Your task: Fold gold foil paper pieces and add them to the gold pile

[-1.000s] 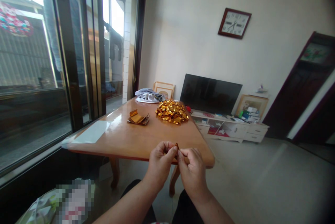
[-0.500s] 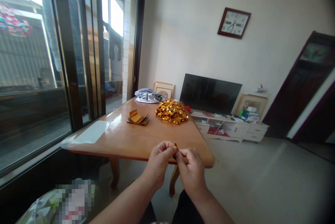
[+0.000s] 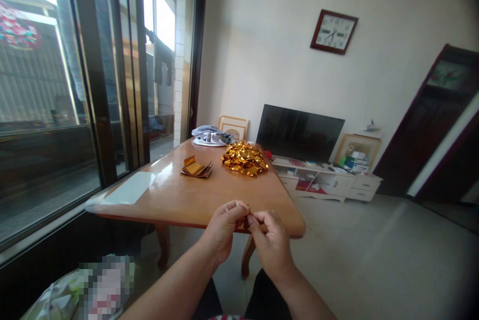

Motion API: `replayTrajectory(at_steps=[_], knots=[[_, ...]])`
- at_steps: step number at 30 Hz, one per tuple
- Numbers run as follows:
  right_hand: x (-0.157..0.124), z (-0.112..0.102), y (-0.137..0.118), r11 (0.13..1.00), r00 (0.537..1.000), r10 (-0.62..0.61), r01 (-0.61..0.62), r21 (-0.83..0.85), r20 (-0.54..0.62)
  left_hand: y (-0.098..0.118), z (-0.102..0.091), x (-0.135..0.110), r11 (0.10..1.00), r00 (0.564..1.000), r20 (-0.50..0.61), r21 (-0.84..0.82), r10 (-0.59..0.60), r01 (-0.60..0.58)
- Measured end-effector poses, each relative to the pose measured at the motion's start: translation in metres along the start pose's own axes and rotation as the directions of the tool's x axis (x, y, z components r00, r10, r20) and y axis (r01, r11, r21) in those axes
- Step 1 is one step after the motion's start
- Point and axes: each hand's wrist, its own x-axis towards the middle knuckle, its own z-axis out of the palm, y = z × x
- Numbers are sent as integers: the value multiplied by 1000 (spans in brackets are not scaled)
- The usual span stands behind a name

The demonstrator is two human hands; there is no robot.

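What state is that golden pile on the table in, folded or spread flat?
Folded: the gold foil pieces form a heap of small, creased, angular packets.

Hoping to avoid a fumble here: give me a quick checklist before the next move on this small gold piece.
1. Small gold foil piece pinched by left hand and right hand: ok.
2. Folds in the piece are neat: cannot tell, hidden in the grip.
3. Gold foil pile sits apart from the hands on the wooden table: ok.
4. Gold paper stack lies flat: not ok, a corner stands up.
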Motion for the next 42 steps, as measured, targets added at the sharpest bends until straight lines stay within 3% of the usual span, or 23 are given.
replayTrajectory(at_steps=[4, 8, 12, 16, 27, 34, 37, 42], knots=[[0, -2, -1, 961, 979, 191, -200, 191, 65, 7, -5, -1, 995, 999, 48, 99, 19, -24], [1, -4, 0, 805, 911, 375, -411, 428, 171, 12, -13, 0, 985, 997, 13, 153, 79, -80], [2, -5, -2, 651, 865, 429, -495, 576, 258, 10, -15, -1, 977, 996, 13, 193, 92, -92], [2, -5, -5, 577, 850, 449, -510, 638, 275, 9, -13, -3, 970, 993, 55, 212, 105, -115], [1, -8, -4, 516, 829, 414, -554, 654, 376, 15, -16, -4, 991, 982, 189, 133, -17, -9], [-1, -8, -2, 531, 825, 409, -562, 634, 389, 17, -13, -6, 991, 983, 174, 131, -55, 33], [0, -9, -4, 542, 828, 414, -558, 628, 378, 17, -10, -6, 986, 991, 132, 164, 4, -26], [1, -10, -1, 679, 870, 422, -490, 546, 255, 10, -5, -7, 942, 982, 66, 276, 177, -188]])
